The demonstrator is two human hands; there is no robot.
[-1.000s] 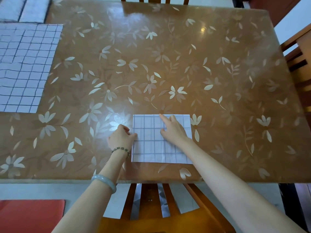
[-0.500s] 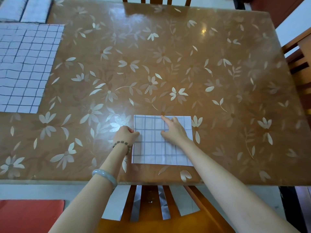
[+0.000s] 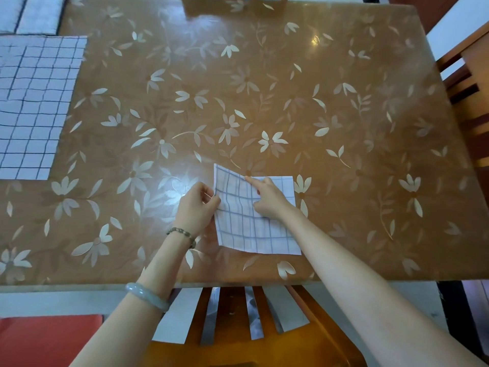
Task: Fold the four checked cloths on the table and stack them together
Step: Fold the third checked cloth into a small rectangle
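The small folded checked cloth (image 3: 264, 234) lies near the front edge of the flower-patterned surface (image 3: 291, 88), its left side raised off it. The left hand (image 3: 194, 207) has its fingers (image 3: 213, 202) pinching that raised left edge. The right hand (image 3: 267, 200) rests on the cloth's top, index finger out straight and pressing down. An unfolded checked cloth (image 3: 31, 107) lies flat at the far left, and two more folded cloths (image 3: 37, 14) sit in the far left corner.
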